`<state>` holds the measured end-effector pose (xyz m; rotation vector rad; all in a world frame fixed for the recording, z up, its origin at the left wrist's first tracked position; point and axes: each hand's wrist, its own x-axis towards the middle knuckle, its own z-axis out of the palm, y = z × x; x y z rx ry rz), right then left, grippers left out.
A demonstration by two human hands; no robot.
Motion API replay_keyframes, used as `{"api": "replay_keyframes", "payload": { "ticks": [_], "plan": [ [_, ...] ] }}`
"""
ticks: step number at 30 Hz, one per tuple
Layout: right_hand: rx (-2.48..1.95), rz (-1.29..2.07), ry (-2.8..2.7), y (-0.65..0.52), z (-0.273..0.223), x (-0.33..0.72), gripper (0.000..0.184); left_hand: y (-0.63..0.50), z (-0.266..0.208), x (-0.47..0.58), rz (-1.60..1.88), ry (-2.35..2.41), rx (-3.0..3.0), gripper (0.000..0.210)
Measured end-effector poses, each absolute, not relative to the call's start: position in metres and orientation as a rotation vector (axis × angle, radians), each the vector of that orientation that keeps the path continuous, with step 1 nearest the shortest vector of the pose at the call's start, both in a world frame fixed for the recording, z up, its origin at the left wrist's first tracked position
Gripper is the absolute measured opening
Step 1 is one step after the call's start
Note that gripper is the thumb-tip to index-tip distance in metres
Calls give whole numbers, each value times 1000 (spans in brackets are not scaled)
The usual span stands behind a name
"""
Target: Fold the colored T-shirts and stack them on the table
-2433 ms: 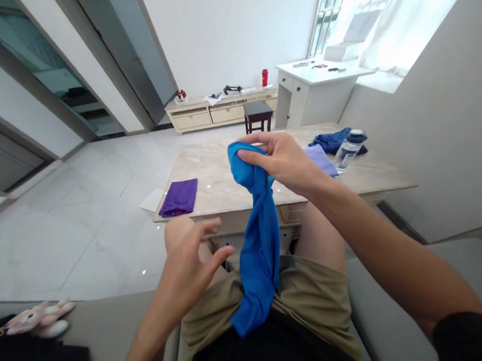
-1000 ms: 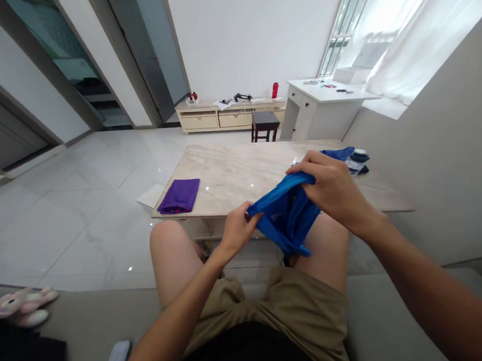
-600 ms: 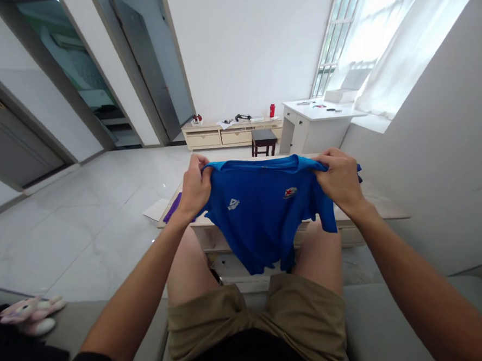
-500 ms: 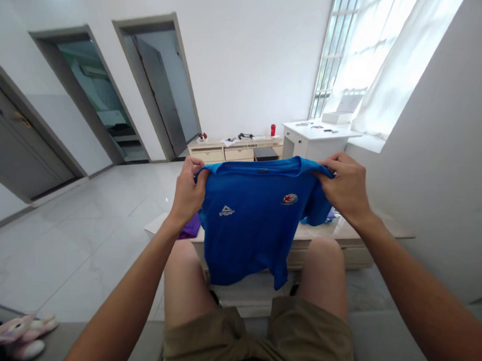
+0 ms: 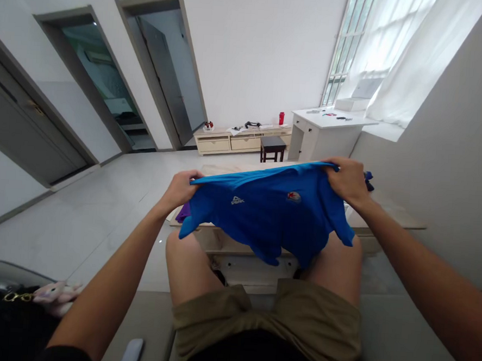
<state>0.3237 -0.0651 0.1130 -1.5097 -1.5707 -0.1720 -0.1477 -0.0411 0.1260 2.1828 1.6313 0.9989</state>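
Observation:
A blue T-shirt (image 5: 259,214) with a white PEAK logo and a small round red-and-white badge hangs stretched between my hands, its front facing me. My left hand (image 5: 182,189) is closed on one shoulder, and my right hand (image 5: 348,179) pinches the opposite shoulder. The top edge is pulled nearly straight, a little higher on the right. The lower part swings loose above my knees, in folds. Purple cloth (image 5: 184,213) lies on the low table (image 5: 402,217) beyond, just below my left hand and partly hidden by the shirt.
Dark blue cloth (image 5: 369,180) shows behind my right wrist. Across the room stand a stool (image 5: 272,144), a low cabinet (image 5: 212,145) and a white desk (image 5: 338,121). On the sofa at left are a pink plush toy (image 5: 56,295) and a white rounded object (image 5: 132,353).
Both hands have moved apart, pulling the shirt's top edge wider and tauter. Its hem has risen and spread outward. The camera view has shifted, showing more of the sofa.

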Motion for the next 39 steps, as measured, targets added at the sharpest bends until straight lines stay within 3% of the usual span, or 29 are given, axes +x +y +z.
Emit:
{"api": "replay_keyframes", "payload": {
  "ticks": [7,13,19,25,30,33,37,39],
  "plan": [
    [-1463,-270,-1320,-48,73,324,30,-30,84,-151,1261,1835,2050,31],
    [-1683,-400,-1419,-34,-7,346,48,-42,42,-168,1001,2073,2190,32],
    [-1686,-396,-1784,-40,-58,386,42,-41,7,-204,768,2086,2182,40],
    [-1757,-367,-1900,61,-51,383,45,55,-15,-210,582,2114,2224,45],
    [-1925,-457,-1951,154,-27,315,46,153,-18,-154,350,2289,2144,44],
    [-1975,-389,-1898,149,-78,256,58,151,-73,-104,426,2272,2216,61],
    [-2186,124,-1940,112,-187,221,70,110,-176,-66,208,2036,2149,68],
    [-2248,225,-1917,103,-222,226,75,102,-207,-63,158,2073,2079,72]
  ]
}}
